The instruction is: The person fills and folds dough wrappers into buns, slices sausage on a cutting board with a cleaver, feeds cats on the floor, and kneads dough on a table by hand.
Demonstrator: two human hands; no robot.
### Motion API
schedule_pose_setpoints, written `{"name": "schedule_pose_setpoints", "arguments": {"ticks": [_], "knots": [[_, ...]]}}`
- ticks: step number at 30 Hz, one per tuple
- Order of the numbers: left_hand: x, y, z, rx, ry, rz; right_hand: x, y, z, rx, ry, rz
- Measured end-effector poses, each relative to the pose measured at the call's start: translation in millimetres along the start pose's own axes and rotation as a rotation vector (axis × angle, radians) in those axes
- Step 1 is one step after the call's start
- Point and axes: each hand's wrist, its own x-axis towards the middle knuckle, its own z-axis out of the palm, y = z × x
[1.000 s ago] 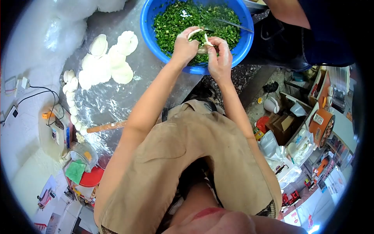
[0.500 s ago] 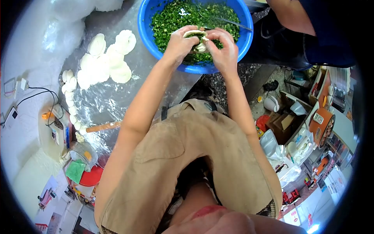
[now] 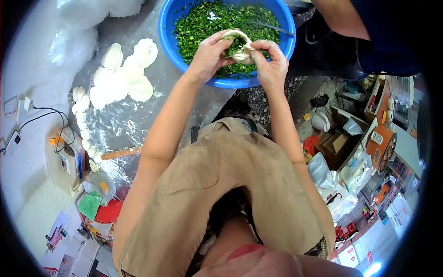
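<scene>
A dough wrapper [image 3: 242, 56] with chopped green filling inside is held above the blue bowl [image 3: 164, 44]. My left hand [image 3: 208, 56] is closed around its left side, thumb at the filling. At its right edge, my right hand [image 3: 272, 62] pinches the dough between thumb and fingers. The wrapper's rim is gathered in folds on the right and open on top. Chopped greens [image 3: 198, 27] fill the bowl, and a metal utensil [image 3: 272, 27] rests in them. Flat dough rounds [image 3: 110, 83] overlap on the floured metal table [image 3: 138, 111].
A row of small dough pieces [image 3: 82, 116] lines the table's left side, near a wooden rolling pin [image 3: 121, 153]. Another person's arm [image 3: 341, 18] and dark clothing are at the upper right. A red round container [image 3: 110, 212] stands at lower left; boxes [image 3: 332, 143] are at right.
Both hands still hold the wrapper; its rim looks more gathered on the right side. The bowl and table have shifted slightly left in view.
</scene>
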Motion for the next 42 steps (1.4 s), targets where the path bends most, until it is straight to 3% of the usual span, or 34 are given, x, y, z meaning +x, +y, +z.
{"name": "schedule_pose_setpoints", "arguments": {"ticks": [1,2,4,6,10,11,14,18,20,22,24,26,28,30,32,36,40,41,42], "knots": [[-0.1,-2.4,0.9,0.082,0.027,0.027,4.7,3.3,0.5,-0.086,0.004,-0.200],[0.2,-3.8,1.9,0.080,0.029,0.028,5.4,4.5,1.0,-0.086,0.002,-0.200],[4.5,-5.3,4.9,0.223,0.145,0.001,6.3,4.4,0.9,-0.095,-0.030,0.022],[9.2,-8.7,3.3,0.233,0.204,-0.008,3.2,-1.8,1.0,-0.221,-0.024,-0.225],[8.2,-3.2,2.6,0.324,0.214,-0.032,5.7,-5.8,6.6,-0.295,-0.017,-0.325],[7.6,-1.2,3.5,0.352,0.212,-0.036,3.7,0.5,7.9,-0.175,-0.048,-0.220],[3.0,5.0,0.8,0.365,0.216,-0.095,0.8,-2.7,5.6,-0.328,-0.093,-0.385],[1.5,9.3,-1.7,0.426,0.112,-0.101,3.1,5.2,9.2,-0.316,-0.133,-0.396],[6.7,3.9,-16.5,0.212,0.079,-0.124,0.1,12.1,10.1,-0.078,-0.020,-0.064],[4.5,-3.1,-22.2,0.166,0.078,-0.156,-2.3,11.2,11.7,0.085,0.003,0.036],[3.7,-15.6,-15.9,-0.117,0.031,-0.130,-5.3,13.1,15.8,0.267,-0.005,0.197],[5.0,-22.3,-9.2,-0.127,0.020,-0.018,-7.3,15.4,21.1,0.214,-0.001,0.189],[12.8,-26.8,-6.0,-0.128,0.064,0.019,-8.6,13.5,24.7,0.019,0.047,-0.082],[19.9,-31.5,-4.1,0.136,0.274,0.134,-13.7,7.9,24.6,-0.033,0.033,-0.140],[18.2,-30.5,-1.8,0.135,0.310,0.167,-14.3,3.7,27.2,-0.033,0.097,-0.187],[-6.1,-5.9,5.1,-0.217,0.097,0.072,-12.5,7.0,23.8,0.157,0.109,0.046],[3.9,-16.0,1.1,0.007,0.188,0.084,-6.8,-3.9,17.9,-0.073,-0.011,0.031],[5.4,-19.1,0.6,0.105,0.223,0.095,-2.2,-2.3,17.3,-0.424,0.044,-0.262],[7.1,-21.3,-0.5,0.105,0.222,0.095,0.9,0.8,15.2,-0.425,0.045,-0.261]]}}
